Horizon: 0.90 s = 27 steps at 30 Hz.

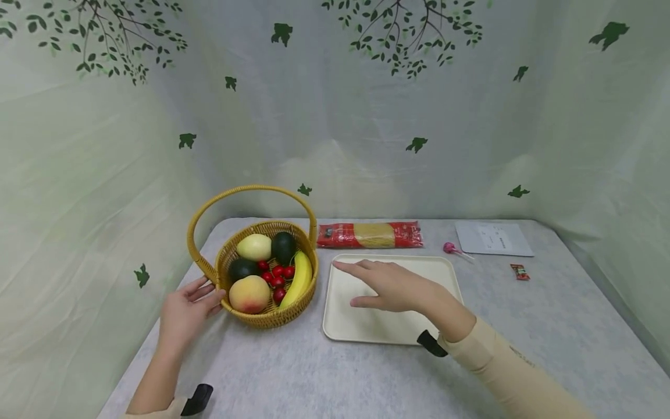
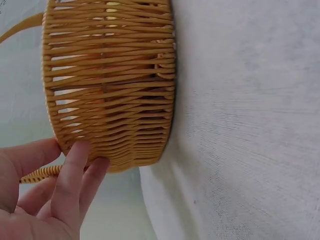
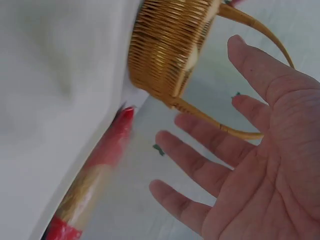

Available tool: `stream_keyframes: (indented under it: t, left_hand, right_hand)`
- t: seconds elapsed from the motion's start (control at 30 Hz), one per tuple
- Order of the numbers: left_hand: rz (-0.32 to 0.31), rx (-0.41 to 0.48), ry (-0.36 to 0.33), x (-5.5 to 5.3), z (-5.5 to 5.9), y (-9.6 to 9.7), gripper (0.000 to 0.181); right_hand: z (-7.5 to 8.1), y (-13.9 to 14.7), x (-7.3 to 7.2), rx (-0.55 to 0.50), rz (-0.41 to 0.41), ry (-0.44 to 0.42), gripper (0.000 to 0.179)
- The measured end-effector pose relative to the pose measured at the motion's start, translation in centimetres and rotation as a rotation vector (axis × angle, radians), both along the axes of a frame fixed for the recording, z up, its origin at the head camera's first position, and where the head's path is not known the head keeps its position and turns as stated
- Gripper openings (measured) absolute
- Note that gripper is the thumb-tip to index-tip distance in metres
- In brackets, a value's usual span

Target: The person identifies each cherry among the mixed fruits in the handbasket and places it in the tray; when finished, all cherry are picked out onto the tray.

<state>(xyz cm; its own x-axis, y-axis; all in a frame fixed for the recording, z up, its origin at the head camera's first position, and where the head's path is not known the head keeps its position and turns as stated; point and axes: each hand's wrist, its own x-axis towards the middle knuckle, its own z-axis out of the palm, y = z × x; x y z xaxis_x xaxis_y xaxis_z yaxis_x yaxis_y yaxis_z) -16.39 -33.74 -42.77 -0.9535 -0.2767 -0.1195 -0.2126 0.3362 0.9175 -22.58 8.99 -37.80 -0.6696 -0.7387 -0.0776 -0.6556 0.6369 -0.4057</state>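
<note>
A yellow wicker basket (image 1: 272,319) with a tall arched handle holds a peach (image 1: 249,294), a banana (image 1: 299,279), a pale yellow fruit (image 1: 254,247), two dark green fruits and several red cherries (image 1: 278,282). My left hand (image 1: 189,311) grips its left rim by the handle's base; in the left wrist view, fingertips (image 2: 80,150) lie against the woven side. Over the cream tray (image 1: 340,326) hovers my right hand (image 1: 395,286), fingers spread and holding nothing. In the right wrist view the palm (image 3: 265,195) faces the camera, with the basket beyond the fingers.
Behind the tray lies a red and gold packet (image 1: 371,234) of what looks like noodles. A pink lollipop (image 1: 451,248), a grey flat pouch (image 1: 494,238) and a small red-wrapped candy (image 1: 520,272) are at the right. A leaf-printed curtain (image 1: 345,128) hangs behind the table.
</note>
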Motion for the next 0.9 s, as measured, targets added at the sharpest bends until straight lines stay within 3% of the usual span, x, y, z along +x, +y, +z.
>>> stream_keyframes:
  t: [0.13,0.2,0.47,0.6,0.73,0.9]
  left_hand:
    - [0.016,0.214,-0.02,0.0,-0.2,-0.6,0.085]
    - [0.012,0.264,-0.033,0.1,-0.4,-0.7,0.089]
    - [-0.009,0.24,-0.036,0.0,-0.6,-0.3,0.09]
    - [-0.005,0.235,-0.041,-0.1,-0.7,-0.3,0.087]
    - [-0.002,0.264,-0.044,-0.2,-0.7,-0.5,0.085]
    - [-0.021,0.323,-0.039,-0.2,-0.7,-0.9,0.084]
  right_hand:
    - [0.7,-2.1,-1.3,-0.065,0.027,-0.069,0.08]
    - [0.9,-3.1,-1.9,-0.088,0.053,-0.092,0.079]
    - [1.3,-6.9,-3.9,-0.107,0.127,-0.149,0.067]
    - [1.1,-8.8,-5.1,-0.077,0.148,-0.137,0.056]
    - [1.1,-10.8,-6.1,-0.042,0.168,-0.105,0.045]
    - [0.9,-13.2,-7.3,-0.027,0.197,-0.133,0.042]
